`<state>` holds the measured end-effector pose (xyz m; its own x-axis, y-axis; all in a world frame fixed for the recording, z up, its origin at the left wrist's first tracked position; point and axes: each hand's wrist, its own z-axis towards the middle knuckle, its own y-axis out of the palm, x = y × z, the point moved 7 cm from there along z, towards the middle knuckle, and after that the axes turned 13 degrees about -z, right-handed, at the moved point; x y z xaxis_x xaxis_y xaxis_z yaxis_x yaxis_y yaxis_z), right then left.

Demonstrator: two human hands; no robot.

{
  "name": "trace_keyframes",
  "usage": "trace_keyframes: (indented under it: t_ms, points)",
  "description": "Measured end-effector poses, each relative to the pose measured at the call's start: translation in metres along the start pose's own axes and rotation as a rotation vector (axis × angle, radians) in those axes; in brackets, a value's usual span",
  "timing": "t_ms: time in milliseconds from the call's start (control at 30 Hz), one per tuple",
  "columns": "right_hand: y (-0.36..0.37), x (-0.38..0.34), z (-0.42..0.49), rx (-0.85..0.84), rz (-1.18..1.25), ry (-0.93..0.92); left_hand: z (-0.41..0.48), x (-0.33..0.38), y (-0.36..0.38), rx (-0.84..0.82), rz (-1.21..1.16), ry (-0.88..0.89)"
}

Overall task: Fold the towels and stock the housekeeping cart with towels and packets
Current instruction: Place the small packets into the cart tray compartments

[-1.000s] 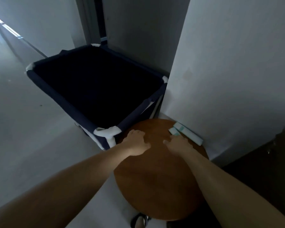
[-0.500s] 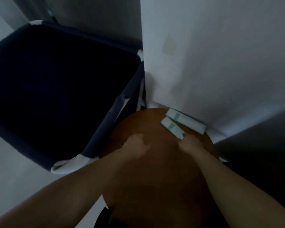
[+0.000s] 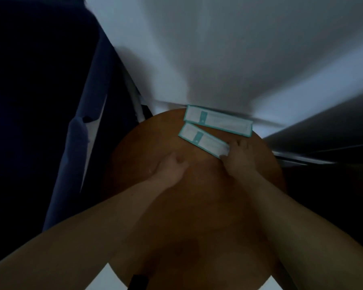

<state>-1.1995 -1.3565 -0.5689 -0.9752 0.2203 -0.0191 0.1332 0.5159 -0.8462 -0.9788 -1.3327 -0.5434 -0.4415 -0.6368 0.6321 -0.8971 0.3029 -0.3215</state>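
Left of the table [image 3: 155, 132]: housekeeping cart [image 3: 82, 122], deep navy fabric with pale frame tubing showing at its side, inside too dark to read.

At the table's far edge: far packet [image 3: 218, 123], long, flat, white with a teal border and a teal band, lying at the foot of the wall [image 3: 197, 49]. Just nearer on the table: near packet [image 3: 201, 141], same look, angled, close beside the first.

On the table's right part: right hand [image 3: 241, 158], fingers and thumb closed in a pinch on the near packet's end. At the table's middle: left hand [image 3: 170, 168], fingers loosely curled, resting on the wood, holding nothing.

Bare wood between the hands and toward the table's near edge. Only a narrow gap between the table's left edge and the cart.

Round top, warm brown, smooth. Behind the table, plain white wall. Dim light, some blur.
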Motion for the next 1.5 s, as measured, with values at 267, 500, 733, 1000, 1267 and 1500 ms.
trace_keyframes:
  t_ms: [267,500,733,1000,1267,1500]
  points:
    - [0.040,-0.015,-0.031,-0.312,0.621,0.051,0.018,-0.010,0.023,-0.027,-0.339,-0.092]
    - [0.033,-0.052,-0.053,-0.415,0.953,-0.017,0.026,-0.004,0.018,-0.029,-0.569,-0.113]
    - [-0.032,-0.021,0.014,0.165,0.437,-0.111,0.034,-0.012,0.003,0.036,-0.589,-0.129]
    - [-0.030,-0.019,0.050,0.211,-0.283,-0.167,0.031,-0.033,0.002,0.113,-0.543,-0.138]
    - [-0.008,-0.016,0.025,0.106,-0.106,-0.090,0.026,-0.023,0.002,0.114,-0.567,-0.114]
    - [0.016,-0.011,0.013,-0.117,0.201,-0.002,0.008,-0.025,-0.006,0.144,-0.578,-0.122]
